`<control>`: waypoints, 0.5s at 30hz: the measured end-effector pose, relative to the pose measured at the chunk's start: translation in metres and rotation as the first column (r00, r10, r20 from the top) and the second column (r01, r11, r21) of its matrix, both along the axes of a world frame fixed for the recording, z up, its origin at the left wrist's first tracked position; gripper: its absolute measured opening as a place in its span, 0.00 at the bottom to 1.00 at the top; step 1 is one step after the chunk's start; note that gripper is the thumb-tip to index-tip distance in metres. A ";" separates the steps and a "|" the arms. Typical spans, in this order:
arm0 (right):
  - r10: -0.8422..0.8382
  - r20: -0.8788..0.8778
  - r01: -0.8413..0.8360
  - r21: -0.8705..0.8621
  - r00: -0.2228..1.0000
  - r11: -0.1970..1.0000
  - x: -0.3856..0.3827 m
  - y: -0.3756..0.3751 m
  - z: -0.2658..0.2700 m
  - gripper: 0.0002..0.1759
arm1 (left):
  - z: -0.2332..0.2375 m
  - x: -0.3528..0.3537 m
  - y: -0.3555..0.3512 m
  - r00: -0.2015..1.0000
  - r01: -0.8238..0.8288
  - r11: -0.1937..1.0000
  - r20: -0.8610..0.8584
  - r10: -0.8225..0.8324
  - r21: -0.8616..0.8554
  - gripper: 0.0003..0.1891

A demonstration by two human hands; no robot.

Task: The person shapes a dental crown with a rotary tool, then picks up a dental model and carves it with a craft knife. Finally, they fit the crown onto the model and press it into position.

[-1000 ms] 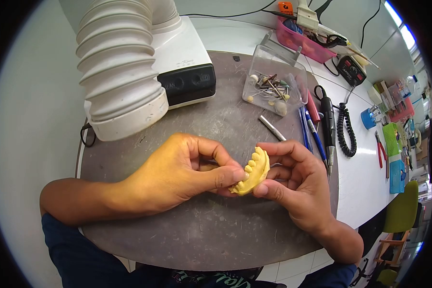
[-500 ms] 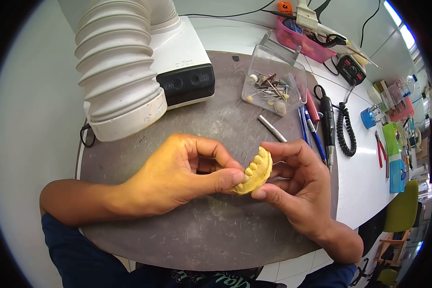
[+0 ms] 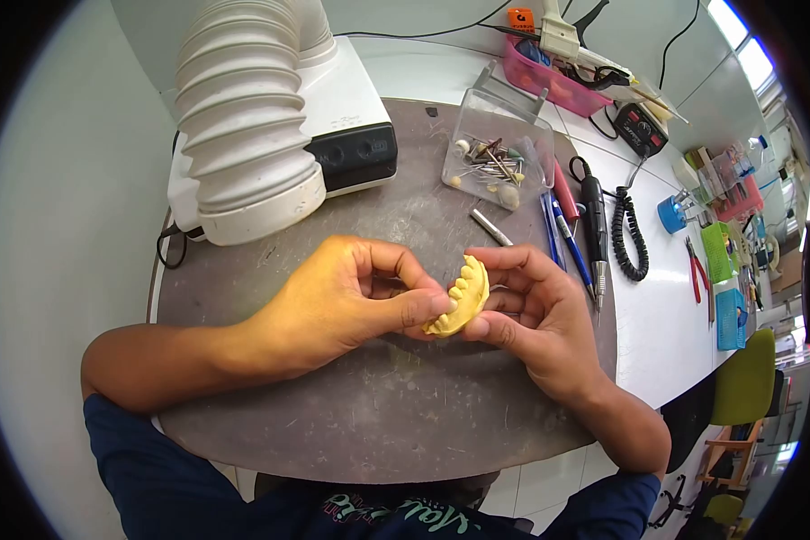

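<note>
Fingers of the left hand (image 3: 346, 310) and right hand (image 3: 535, 319) pinched a yellow dental model (image 3: 462, 301) above a gray work surface (image 3: 369, 414).

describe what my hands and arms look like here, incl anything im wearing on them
Your left hand and right hand are bare, with no gloves, rings or watch showing. The left sleeve and right sleeve are dark blue and short, leaving the forearms uncovered.

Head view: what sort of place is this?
Most likely a dental laboratory workbench: there is a yellow cast of teeth, a clear box of small rotary bits, and a black handpiece.
</note>
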State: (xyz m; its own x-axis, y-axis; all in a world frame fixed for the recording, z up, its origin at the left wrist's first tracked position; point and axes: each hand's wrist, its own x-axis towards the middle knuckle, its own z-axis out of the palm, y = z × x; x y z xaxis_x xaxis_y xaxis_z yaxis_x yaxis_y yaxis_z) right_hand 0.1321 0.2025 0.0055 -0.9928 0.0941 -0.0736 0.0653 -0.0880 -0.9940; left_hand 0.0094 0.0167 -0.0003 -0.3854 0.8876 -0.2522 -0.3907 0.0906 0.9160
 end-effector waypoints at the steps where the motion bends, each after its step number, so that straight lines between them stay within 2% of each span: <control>1: 0.004 0.003 -0.004 -0.018 1.000 1.000 0.000 0.000 0.000 0.28 | 0.000 0.000 0.000 1.000 0.005 1.000 -0.006 -0.005 0.001 0.09; 11: 0.008 0.020 -0.006 -0.091 1.000 0.996 -0.002 0.003 -0.004 0.26 | -0.001 0.006 0.001 0.997 -0.014 1.000 -0.079 0.015 0.011 0.08; 13: -0.018 0.028 0.020 -0.084 0.999 0.996 -0.002 0.003 -0.004 0.25 | 0.001 0.010 0.001 0.995 -0.015 0.999 -0.096 0.019 0.047 0.13; 14: -0.016 0.027 0.018 -0.077 1.000 0.997 -0.002 0.004 -0.004 0.25 | 0.005 0.011 0.002 0.992 0.005 1.000 -0.127 -0.002 0.019 0.18; 15: -0.014 0.028 0.016 -0.072 1.000 0.997 -0.002 0.004 -0.004 0.25 | 0.003 0.012 0.002 0.992 0.017 1.000 -0.123 -0.014 0.020 0.18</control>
State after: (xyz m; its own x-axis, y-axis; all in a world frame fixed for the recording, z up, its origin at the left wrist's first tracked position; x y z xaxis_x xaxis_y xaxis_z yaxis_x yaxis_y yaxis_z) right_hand 0.1300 0.2065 0.0012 -0.9889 0.1022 -0.1075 0.0902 -0.1603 -0.9829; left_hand 0.0219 0.0190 0.0023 -0.3986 0.8982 -0.1851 -0.2737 0.0762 0.9588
